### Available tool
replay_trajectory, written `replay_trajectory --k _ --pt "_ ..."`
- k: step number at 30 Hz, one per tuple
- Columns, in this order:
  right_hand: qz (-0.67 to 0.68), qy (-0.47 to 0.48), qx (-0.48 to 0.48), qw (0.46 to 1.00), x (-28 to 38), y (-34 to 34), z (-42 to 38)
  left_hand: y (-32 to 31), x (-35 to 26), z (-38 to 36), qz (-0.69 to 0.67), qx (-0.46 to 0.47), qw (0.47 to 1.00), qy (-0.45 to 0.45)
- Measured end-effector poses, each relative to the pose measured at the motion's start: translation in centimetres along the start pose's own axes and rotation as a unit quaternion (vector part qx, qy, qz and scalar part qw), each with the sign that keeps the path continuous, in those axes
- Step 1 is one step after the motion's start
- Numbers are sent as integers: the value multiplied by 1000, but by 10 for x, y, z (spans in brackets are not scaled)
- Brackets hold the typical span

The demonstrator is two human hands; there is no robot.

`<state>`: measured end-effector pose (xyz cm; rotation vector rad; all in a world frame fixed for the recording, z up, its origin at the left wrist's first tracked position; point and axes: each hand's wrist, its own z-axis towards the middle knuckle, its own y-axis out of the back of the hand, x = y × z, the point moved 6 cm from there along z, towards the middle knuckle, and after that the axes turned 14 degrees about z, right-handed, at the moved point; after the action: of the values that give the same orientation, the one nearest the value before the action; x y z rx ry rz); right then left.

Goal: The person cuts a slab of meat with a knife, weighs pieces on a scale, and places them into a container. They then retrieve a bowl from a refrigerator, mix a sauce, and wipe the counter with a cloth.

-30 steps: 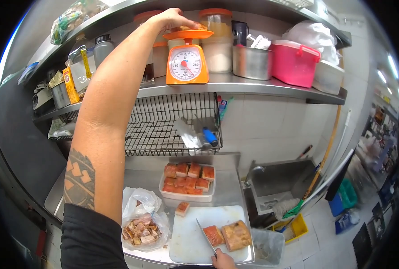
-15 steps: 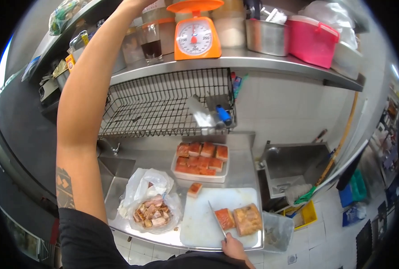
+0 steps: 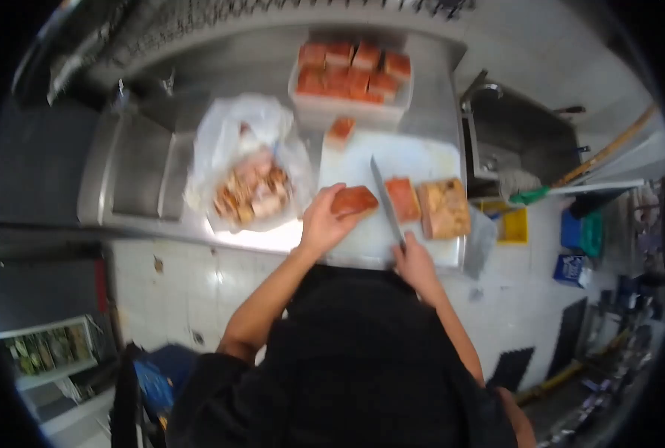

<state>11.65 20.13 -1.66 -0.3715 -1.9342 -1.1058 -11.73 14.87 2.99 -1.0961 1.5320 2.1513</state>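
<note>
My left hand (image 3: pixel 325 222) is closed around a browned piece of meat (image 3: pixel 355 201) at the left side of the white cutting board (image 3: pixel 422 157). In my right hand (image 3: pixel 414 263) is a knife (image 3: pixel 387 196), its blade slanting up and left over the board. Right of the blade lies a reddish-topped meat piece (image 3: pixel 401 199), beside a larger block of meat (image 3: pixel 445 209). A small meat chunk (image 3: pixel 340 131) rests at the board's upper left corner. Behind it, a white tub (image 3: pixel 347 112) holds several browned meat pieces.
Left of the board, a plastic bag (image 3: pixel 239 119) lies open with chopped meat scraps (image 3: pixel 254 194) in it. A steel sink (image 3: pixel 142 175) is further left; another sink basin (image 3: pixel 526 127) stands at the right. A yellow bin (image 3: pixel 513 230) sits on the floor below.
My left arm has come down from the upper shelf, and that hand now holds a meat piece. The view has tilted downward. My right hand still holds the knife.
</note>
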Motion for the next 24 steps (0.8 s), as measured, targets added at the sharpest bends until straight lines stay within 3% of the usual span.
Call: replay_trajectory --k 2,3,9,12,14,24 --pt "-6 -10 21 1000 3 -4 2 -30 32 -33 105 -32 991 -80" --pt "-5 -13 16 1000 8 -4 1 -31 33 -38 93 -37 993 -58" --pt "-20 -5 11 1000 20 -10 -7 -34 63 -48 -172 -16 985 27" --pt "188 1 -8 982 22 -13 -20 -35 89 -50 -289 -11 954 84" --pt "192 -19 5 981 27 -11 -31 -41 96 -49 -336 49 934 114" --pt "166 -36 27 985 48 -9 -50 -41 96 -47 -316 23 941 123"
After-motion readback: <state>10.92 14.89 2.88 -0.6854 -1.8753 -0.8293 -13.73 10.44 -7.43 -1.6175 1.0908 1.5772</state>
